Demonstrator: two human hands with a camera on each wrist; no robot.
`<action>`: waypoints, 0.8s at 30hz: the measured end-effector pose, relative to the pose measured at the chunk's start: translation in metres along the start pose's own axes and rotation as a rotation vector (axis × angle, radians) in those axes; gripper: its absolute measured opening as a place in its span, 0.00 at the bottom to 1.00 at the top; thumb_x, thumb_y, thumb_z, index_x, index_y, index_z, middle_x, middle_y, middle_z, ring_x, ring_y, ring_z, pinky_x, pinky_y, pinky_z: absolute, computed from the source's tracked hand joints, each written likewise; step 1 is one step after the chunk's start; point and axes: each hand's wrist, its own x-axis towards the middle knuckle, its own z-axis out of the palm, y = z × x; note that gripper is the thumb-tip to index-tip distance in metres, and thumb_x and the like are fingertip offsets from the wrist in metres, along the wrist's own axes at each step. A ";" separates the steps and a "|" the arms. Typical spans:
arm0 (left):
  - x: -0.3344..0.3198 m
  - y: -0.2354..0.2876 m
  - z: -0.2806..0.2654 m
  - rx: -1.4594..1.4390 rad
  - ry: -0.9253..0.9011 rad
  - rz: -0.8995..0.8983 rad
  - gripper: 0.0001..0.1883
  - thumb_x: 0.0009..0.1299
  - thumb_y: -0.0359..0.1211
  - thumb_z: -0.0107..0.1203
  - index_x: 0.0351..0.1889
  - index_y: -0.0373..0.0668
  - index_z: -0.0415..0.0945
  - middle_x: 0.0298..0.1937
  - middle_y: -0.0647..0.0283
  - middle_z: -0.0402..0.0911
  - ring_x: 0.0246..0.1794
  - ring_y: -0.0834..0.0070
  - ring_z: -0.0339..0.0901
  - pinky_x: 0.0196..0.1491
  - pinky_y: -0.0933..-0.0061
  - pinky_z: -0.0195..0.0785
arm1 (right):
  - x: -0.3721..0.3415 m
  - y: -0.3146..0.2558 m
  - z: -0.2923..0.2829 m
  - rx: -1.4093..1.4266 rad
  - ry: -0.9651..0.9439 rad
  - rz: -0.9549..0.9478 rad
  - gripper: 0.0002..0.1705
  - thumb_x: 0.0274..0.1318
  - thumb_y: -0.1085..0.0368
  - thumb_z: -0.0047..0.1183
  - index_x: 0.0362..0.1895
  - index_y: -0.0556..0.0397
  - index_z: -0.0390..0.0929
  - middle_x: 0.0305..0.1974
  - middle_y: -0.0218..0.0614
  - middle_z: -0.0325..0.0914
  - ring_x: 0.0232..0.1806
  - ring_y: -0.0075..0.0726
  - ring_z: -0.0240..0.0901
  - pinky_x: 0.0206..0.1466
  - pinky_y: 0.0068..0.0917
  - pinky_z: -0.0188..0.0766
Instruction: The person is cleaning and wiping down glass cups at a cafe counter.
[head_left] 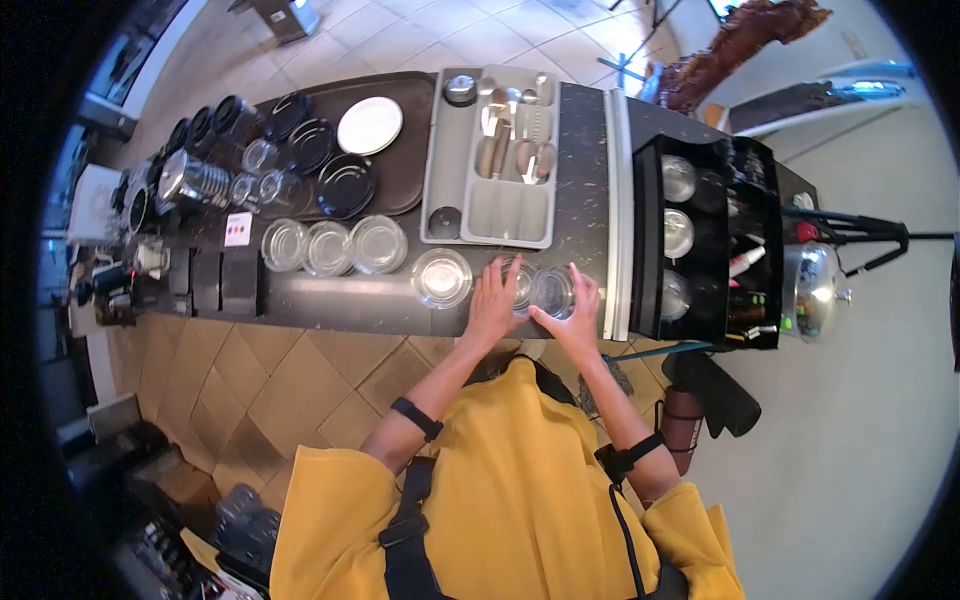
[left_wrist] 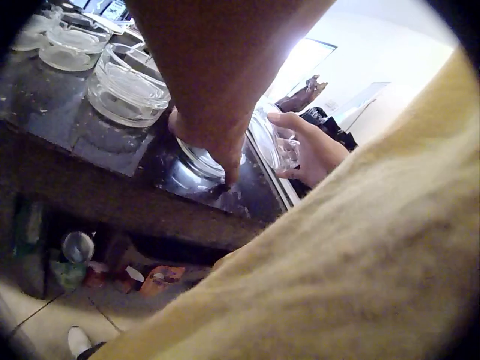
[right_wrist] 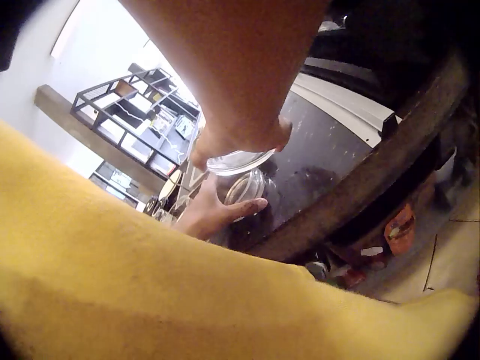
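At the counter's near edge, my left hand [head_left: 490,305] grips a round clear glass dish [right_wrist: 255,187] by its sides, with the dish low on the dark top. Just to its right, my right hand [head_left: 577,326] holds a second round glass dish [head_left: 553,292], fingers and thumb around its rim. In the left wrist view this second dish [left_wrist: 266,139] is tilted and raised higher than the first. Another thick glass dish [head_left: 441,279] stands left of my left hand, and in the left wrist view it looks like a stack of such dishes.
Several more glass dishes [head_left: 328,248] line the counter farther left. Behind them a brown tray [head_left: 405,110] carries a white plate, black plates and jars. A grey cutlery organizer [head_left: 508,212] lies beyond my hands. To the right are a white strip [head_left: 620,215] and a black compartment rack [head_left: 648,240].
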 end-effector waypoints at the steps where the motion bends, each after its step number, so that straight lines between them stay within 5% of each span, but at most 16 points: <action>1: -0.004 -0.002 0.001 -0.047 0.021 -0.010 0.56 0.50 0.37 0.75 0.76 0.42 0.51 0.67 0.44 0.61 0.67 0.48 0.61 0.66 0.55 0.60 | 0.002 0.000 0.003 -0.063 0.007 -0.069 0.62 0.35 0.52 0.78 0.74 0.54 0.57 0.60 0.49 0.59 0.66 0.56 0.57 0.68 0.46 0.60; 11: -0.031 -0.028 0.014 -0.425 0.089 -0.050 0.57 0.53 0.32 0.71 0.77 0.40 0.44 0.73 0.46 0.56 0.74 0.49 0.57 0.73 0.59 0.57 | 0.012 -0.019 0.024 -0.283 -0.096 -0.228 0.61 0.32 0.55 0.76 0.73 0.52 0.58 0.63 0.54 0.58 0.65 0.61 0.56 0.68 0.51 0.59; 24: -0.034 -0.033 0.022 -0.561 0.160 -0.035 0.58 0.52 0.34 0.72 0.78 0.41 0.43 0.76 0.47 0.55 0.76 0.51 0.56 0.73 0.57 0.56 | 0.011 -0.034 0.050 -0.419 -0.082 -0.258 0.60 0.33 0.56 0.74 0.73 0.51 0.57 0.63 0.54 0.59 0.66 0.63 0.56 0.67 0.52 0.62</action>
